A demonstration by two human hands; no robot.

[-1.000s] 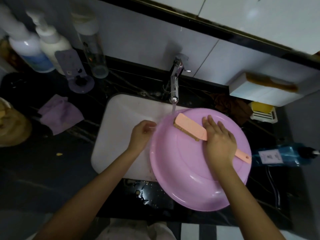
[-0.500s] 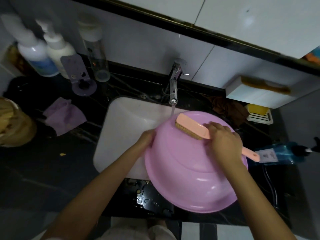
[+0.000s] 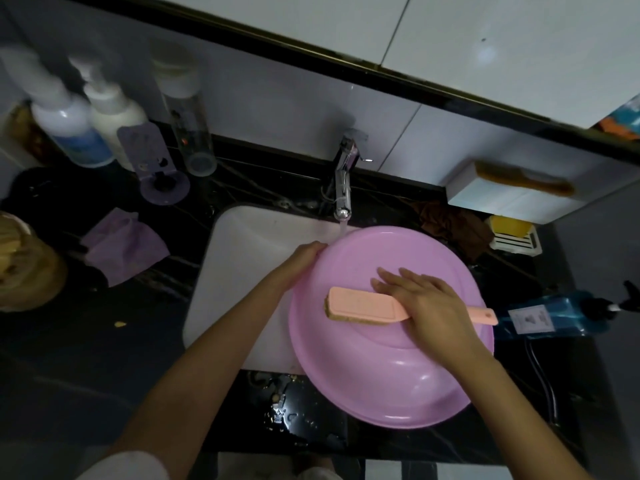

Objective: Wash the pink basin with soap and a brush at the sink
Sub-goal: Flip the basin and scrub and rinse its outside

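The pink basin lies upside down and tilted over the right part of the white sink, its underside facing me. My left hand grips its upper left rim. My right hand holds the handle of a peach scrub brush, fingers stretched over it, bristles pressed against the basin's bottom. Water runs from the chrome tap onto the basin's top edge.
Pump bottles, a clear tube and a purple holder stand at the back left on the black counter. A purple cloth lies left of the sink. A yellow soap in a dish and a blue bottle lie to the right.
The brush has slid from the basin's top edge by the tap down to the middle of its underside. My left hand has kept its hold on the rim.
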